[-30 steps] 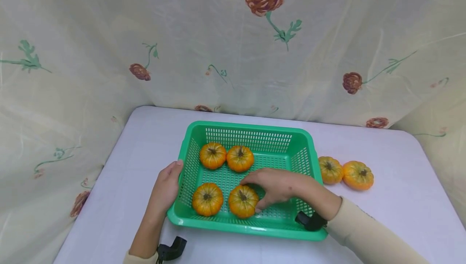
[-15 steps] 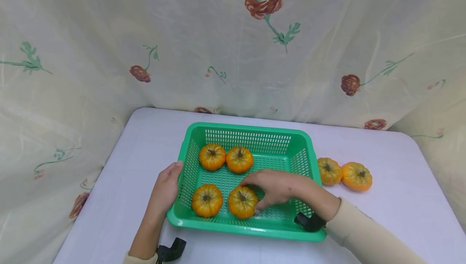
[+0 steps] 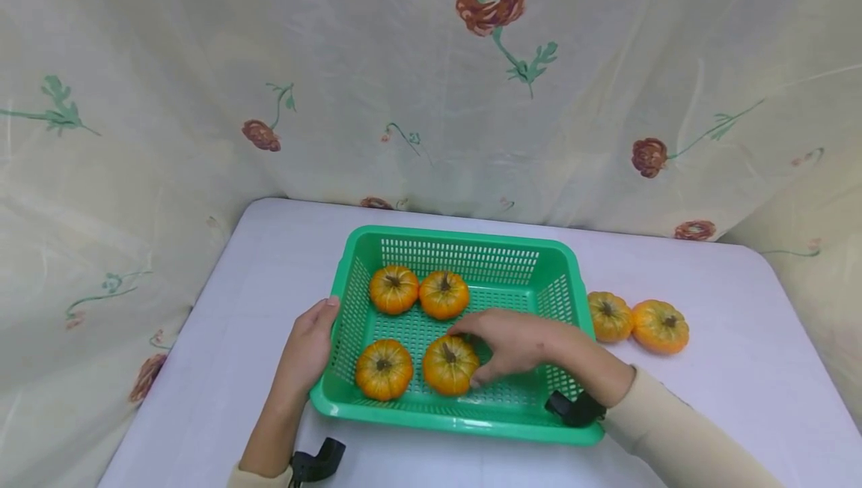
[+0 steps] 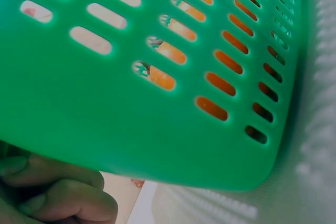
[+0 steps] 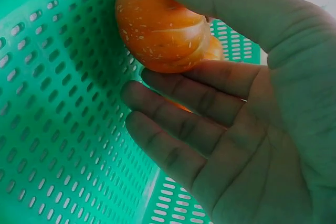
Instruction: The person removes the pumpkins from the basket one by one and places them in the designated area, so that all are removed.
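A green plastic basket [image 3: 458, 424] with slotted walls stands on the table. Its left rim is gripped by my left hand [image 3: 310, 342], thumb on top; in the left wrist view the curled fingers [image 4: 79, 200] show beside the green wall. My right hand [image 3: 512, 342] reaches over the basket's right side and holds a small orange pumpkin [image 3: 449, 365] between thumb and fingers. In the right wrist view that pumpkin [image 5: 160, 30] sits between the thumb and the nearest fingers, while the other fingers extend below it. Left of it in the basket lies another pumpkin [image 3: 383, 370].
Two pumpkins, one at the back left [image 3: 393, 290] and its neighbour [image 3: 444, 295], sit inside the basket. Outside its right wall lie two more, a nearer pumpkin [image 3: 609, 316] and a farther one [image 3: 661, 326]. A flowered curtain [image 3: 431, 84] hangs behind the white table [image 3: 283, 248].
The pumpkin in my right hand has shifted slightly away from me, toward the back of the basket, the hand moving with it. My left hand keeps its place on the rim.
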The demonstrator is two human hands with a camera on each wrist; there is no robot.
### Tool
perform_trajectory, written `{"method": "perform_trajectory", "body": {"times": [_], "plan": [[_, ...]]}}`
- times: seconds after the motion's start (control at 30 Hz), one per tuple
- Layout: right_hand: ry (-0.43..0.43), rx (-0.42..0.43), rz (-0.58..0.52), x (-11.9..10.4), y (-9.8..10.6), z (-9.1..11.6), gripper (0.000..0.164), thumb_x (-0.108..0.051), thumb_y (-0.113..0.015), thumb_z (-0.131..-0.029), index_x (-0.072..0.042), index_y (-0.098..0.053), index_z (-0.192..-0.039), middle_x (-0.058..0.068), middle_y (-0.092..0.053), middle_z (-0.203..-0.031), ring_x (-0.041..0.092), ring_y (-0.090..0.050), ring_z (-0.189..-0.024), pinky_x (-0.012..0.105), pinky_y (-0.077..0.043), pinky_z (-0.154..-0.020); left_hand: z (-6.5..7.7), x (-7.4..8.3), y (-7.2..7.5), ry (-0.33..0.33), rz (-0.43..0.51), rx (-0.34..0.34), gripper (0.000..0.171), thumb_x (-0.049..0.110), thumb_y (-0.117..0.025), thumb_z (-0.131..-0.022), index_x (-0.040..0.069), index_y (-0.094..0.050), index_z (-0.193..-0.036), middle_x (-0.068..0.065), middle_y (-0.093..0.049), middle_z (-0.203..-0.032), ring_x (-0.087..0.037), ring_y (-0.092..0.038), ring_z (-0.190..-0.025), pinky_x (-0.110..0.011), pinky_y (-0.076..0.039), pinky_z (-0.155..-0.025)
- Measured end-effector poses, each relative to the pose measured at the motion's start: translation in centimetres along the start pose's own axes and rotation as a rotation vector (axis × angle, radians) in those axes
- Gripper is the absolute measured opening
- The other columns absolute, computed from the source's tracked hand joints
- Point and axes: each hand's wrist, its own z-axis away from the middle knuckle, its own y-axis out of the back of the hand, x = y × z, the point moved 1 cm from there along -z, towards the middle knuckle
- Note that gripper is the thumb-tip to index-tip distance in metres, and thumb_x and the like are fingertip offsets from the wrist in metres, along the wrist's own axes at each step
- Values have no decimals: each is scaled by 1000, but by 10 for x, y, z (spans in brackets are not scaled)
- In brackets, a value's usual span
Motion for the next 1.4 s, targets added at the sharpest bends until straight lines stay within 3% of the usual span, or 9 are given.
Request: {"method": "perform_trajectory", "body": {"times": [0.4, 0.63, 0.9, 1.4], "plan": [[73, 43, -2, -13, 10, 13, 71, -39, -82, -90, -10, -56, -149, 6, -58, -150, 25, -53, -137, 48, -41, -114, 1, 1, 0, -8, 15, 4, 51, 40, -38, -115, -1, -66, -129, -18, -68, -104, -25, -65, -89, -33, -56, -76], [54, 34, -21, -23, 12, 20, 71, -42, -82, -91, -13, -57, -150, 1, -59, -149, 21, -54, -135, 46, -43, -113, -2, -4, -2, -2, 27, -8, 54, 42, -36, -114, 2, -62, -139, -19, -71, -116, -30, -70, -102, -40, -60, -84], [32, 92, -48, -25, 20, 32, 73, -47, -81, -91, -12, -55, -151, 4, -58, -150, 24, -53, -137, 49, -43, -113, -2, -4, -1, -6, 10, -9, 55, 44, -37, -114, 1, -62, -138, -19, -71, -115, -29, -69, -101, -39, -59, -84], [49, 198, -21, -31, 36, 74, 73, -53, -76, -93, -14, -55, -151, 1, -57, -150, 25, -54, -137, 51, -46, -110, -2, 0, -1, -12, -37, -4, 53, 41, -35, -115, 1, -65, -131, -18, -69, -105, -27, -67, -93, -36, -57, -79]]}}
